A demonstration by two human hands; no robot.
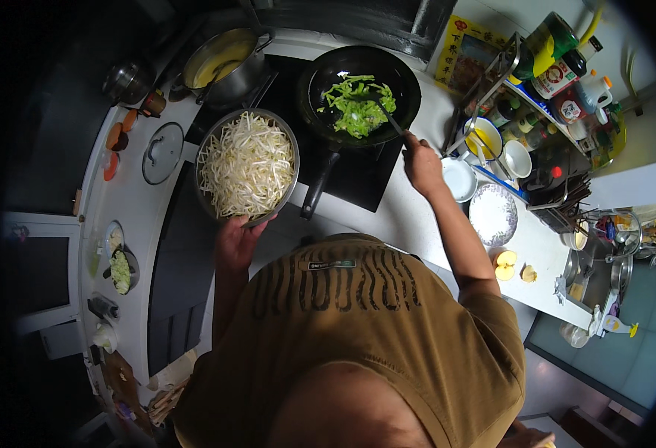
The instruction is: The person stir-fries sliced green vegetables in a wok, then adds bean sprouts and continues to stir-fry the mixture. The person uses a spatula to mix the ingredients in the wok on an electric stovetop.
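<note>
My left hand (241,238) grips the near rim of a metal bowl (294,187) heaped with bean sprouts (248,165). This bowl is held up to the left of a black wok (403,103), over the front of the cooktop. Inside the wok lie sliced green vegetables (360,109), apparently green peppers. The fingers of my right hand (422,165) are closed around the handle of a dark spatula (390,119), whose blade rests among the green pieces. The wok's long handle (319,187) points towards me, untouched by either hand.
Behind the bowl stands a deep metal pot (244,78) with yellowish contents and a ladle. A glass lid (163,153) lies left. On the right are a bottle rack (563,120), a patterned plate (493,215) and a halved apple (505,265). Another person's hand (526,438) shows bottom right.
</note>
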